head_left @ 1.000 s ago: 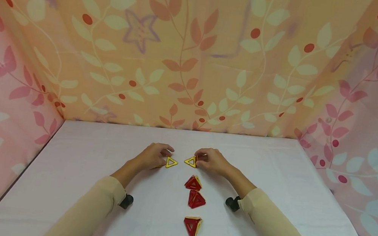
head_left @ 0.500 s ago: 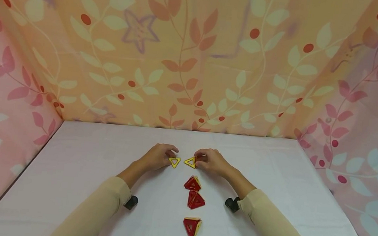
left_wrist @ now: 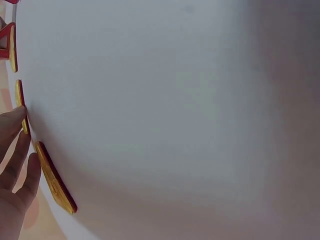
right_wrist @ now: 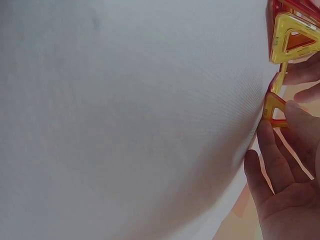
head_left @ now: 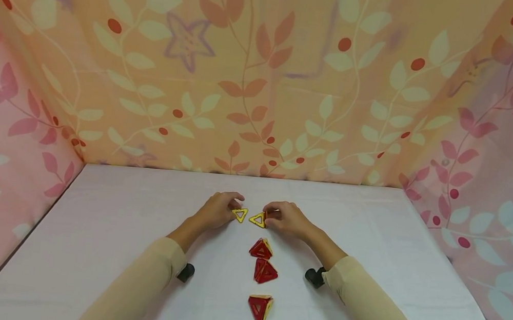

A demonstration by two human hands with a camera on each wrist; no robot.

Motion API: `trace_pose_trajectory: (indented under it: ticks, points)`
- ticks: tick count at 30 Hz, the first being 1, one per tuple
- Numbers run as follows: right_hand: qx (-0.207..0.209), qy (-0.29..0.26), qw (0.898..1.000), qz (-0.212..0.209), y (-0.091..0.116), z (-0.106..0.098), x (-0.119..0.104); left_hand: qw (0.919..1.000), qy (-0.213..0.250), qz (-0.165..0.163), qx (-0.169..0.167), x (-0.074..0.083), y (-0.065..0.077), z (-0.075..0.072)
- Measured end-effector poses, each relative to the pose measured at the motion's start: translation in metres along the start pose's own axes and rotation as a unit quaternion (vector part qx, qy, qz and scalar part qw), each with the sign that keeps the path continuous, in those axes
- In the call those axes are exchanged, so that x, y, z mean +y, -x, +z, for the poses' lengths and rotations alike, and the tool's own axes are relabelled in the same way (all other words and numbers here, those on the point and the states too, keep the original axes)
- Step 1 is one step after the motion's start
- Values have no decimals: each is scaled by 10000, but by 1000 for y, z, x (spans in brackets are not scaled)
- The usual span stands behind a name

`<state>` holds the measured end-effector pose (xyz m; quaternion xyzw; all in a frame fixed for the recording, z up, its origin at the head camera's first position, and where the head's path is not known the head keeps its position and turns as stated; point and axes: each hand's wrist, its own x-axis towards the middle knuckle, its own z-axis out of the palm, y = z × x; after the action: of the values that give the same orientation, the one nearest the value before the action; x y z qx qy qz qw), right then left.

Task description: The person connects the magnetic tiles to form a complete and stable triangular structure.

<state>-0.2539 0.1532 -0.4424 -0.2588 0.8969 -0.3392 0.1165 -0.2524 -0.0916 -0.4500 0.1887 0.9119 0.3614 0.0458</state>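
My left hand [head_left: 220, 210] pinches a yellow triangular magnetic tile [head_left: 240, 214] by its corner, fingers toward the middle. In the left wrist view, a second yellow-and-red tile [left_wrist: 57, 182] lies along the other fingertips; the hand hides it in the head view. Facing it, my right hand [head_left: 289, 218] pinches another yellow triangular magnetic tile [head_left: 258, 219], joined at an angle to a further tile piece. A small gap parts the two hands' tiles. Nearer me stand three red-and-yellow tile pyramids: the far one [head_left: 261, 248], the middle one [head_left: 266, 271] and the near one [head_left: 260, 309].
A white cloth [head_left: 140, 210] covers the table. Behind it hangs an orange floral curtain [head_left: 264, 78], with pink floral cloth [head_left: 507, 153] at the sides. Black wrist cameras [head_left: 186, 273] sit under both beige sleeves.
My left hand has moved right and slightly away, bringing its tile closer to the right hand's tile and turning it point-down. The right hand stays almost still.
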Motion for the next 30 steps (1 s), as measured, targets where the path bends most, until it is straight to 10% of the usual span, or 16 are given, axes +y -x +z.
trace_pose_trajectory:
  ticks: [30]
  points:
    - [31,-87,9998,-199,1,0,2,9999,61,-153,16,10,-13,8]
